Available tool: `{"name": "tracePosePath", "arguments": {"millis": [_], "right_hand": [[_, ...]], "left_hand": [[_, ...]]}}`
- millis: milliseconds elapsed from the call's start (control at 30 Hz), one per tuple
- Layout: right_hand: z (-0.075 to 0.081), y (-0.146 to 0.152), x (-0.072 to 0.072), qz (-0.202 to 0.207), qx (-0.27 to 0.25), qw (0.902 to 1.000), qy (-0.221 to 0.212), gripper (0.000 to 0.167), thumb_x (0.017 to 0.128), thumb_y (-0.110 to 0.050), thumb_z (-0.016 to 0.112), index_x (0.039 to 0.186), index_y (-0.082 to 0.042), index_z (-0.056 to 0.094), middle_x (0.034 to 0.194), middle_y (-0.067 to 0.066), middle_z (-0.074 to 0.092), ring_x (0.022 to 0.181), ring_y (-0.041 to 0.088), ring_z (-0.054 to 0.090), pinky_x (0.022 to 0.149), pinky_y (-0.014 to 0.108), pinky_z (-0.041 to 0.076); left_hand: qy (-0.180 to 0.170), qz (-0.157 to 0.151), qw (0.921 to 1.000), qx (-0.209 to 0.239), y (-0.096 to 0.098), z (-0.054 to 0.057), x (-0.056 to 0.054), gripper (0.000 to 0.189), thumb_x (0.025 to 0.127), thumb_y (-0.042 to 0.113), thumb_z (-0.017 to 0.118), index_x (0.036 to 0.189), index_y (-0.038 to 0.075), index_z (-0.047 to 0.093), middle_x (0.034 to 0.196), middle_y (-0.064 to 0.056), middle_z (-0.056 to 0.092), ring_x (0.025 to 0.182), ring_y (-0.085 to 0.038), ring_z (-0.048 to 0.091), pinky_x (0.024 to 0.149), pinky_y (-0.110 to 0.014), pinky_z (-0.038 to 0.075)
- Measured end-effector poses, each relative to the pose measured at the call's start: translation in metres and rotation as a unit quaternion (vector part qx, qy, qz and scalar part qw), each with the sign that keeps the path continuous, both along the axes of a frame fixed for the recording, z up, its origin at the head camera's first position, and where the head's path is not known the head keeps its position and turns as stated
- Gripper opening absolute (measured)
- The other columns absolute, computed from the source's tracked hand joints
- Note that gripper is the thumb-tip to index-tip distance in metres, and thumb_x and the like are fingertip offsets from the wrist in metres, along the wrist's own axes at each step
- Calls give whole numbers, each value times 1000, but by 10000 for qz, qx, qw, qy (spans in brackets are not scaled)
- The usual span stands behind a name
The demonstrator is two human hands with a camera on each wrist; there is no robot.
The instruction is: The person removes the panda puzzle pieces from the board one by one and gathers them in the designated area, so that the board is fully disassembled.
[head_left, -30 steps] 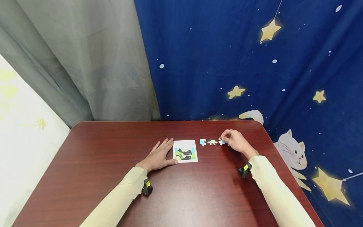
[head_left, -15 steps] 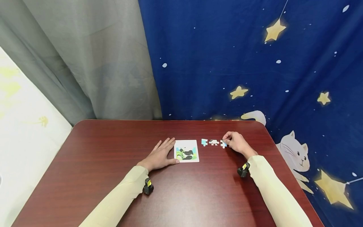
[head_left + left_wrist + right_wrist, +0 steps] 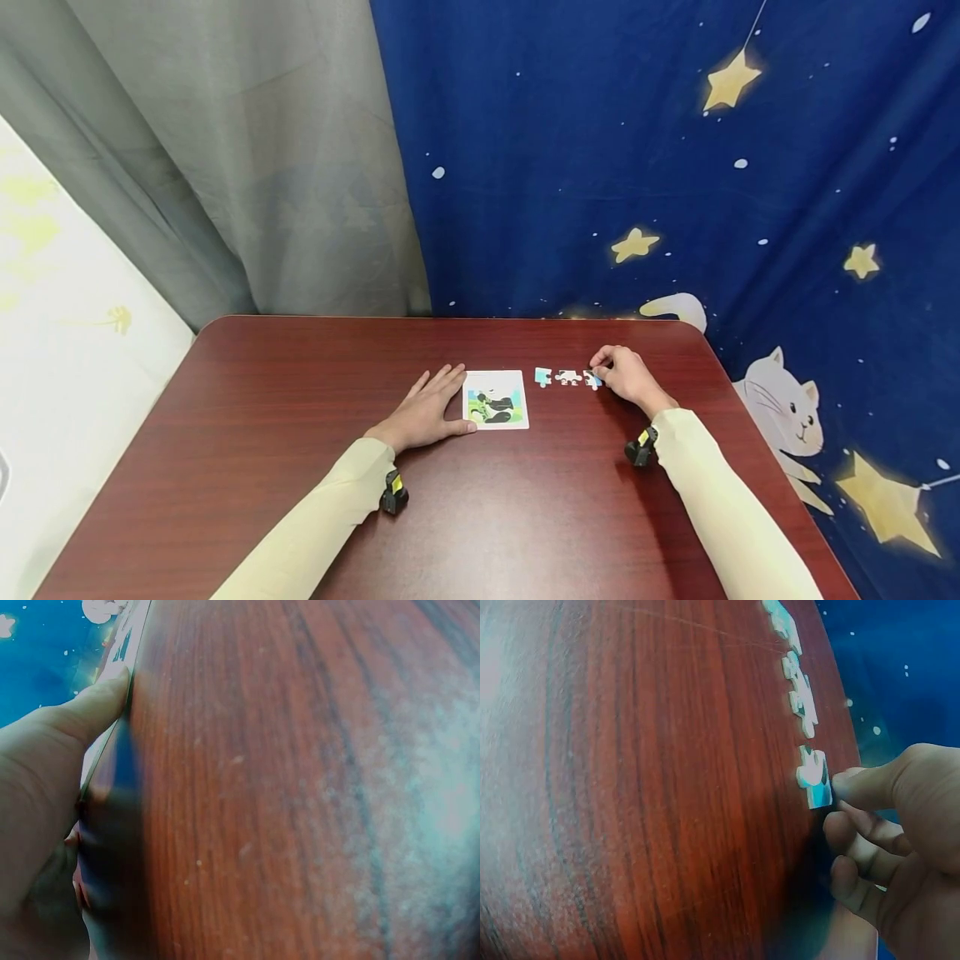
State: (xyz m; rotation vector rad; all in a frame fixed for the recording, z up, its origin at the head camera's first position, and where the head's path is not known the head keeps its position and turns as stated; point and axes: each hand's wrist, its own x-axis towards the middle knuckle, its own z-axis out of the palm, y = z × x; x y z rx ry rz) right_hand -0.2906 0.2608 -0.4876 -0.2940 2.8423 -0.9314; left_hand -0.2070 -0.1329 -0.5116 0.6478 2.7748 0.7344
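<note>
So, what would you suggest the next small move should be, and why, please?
I'd probably lift the rightmost puzzle piece toward the puzzle board. The right grip is at that piece's edge, the left grip lies along the board's left edge, and the board's top strip looks bare, as if pieces are missing.

Three puzzle pieces (image 3: 805,701) lie lined up on the table (image 3: 667,787), the right grip (image 3: 922,832) touching the nearest piece (image 3: 817,778).

Tabletop (image 3: 510,508) between the sleeves (image 3: 322,517) is free; puzzle pieces (image 3: 567,377) obstruct beyond.
</note>
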Motion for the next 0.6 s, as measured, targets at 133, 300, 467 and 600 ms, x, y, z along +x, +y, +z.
{"name": "tracePosePath", "arguments": {"millis": [133, 300, 467, 600], "right_hand": [[6, -2, 0, -120, 142, 9996, 193, 12, 103, -6, 65, 109, -1, 74, 102, 18, 70, 82, 23, 60, 78, 32, 47], [17, -11, 1, -76, 218, 9987, 465, 13, 102, -8, 67, 110, -1, 74, 105, 18, 67, 85, 26, 57, 84, 37, 46], [26, -29, 4, 111, 111, 9977, 663, 12, 100, -7, 70, 110, 0, 74, 104, 17, 66, 74, 20, 56, 79, 35, 46], [29, -47, 9, 320, 25, 9969, 712, 10, 99, -5, 70, 107, -1, 74, 104, 14, 66, 71, 15, 57, 75, 31, 47]], "left_hand": [[4, 6, 10000, -13, -1, 0, 0, 101, 96, 62, 70, 170, 8, 26, 180, -7, 20, 170, -30, 12, 138, -58, 6], [15, 4, 10000, -37, -2, -1, 0, 101, 96, 63, 70, 170, 8, 27, 180, -7, 20, 170, -30, 13, 138, -58, 7], [19, -15, 10000, -30, -2, -1, 0, 102, 96, 64, 69, 170, 8, 27, 180, -7, 20, 170, -30, 13, 137, -58, 7], [45, -14, 10000, -64, -1, -1, 0, 102, 96, 64, 69, 170, 8, 27, 180, -7, 20, 170, -30, 13, 138, -58, 7]]}}
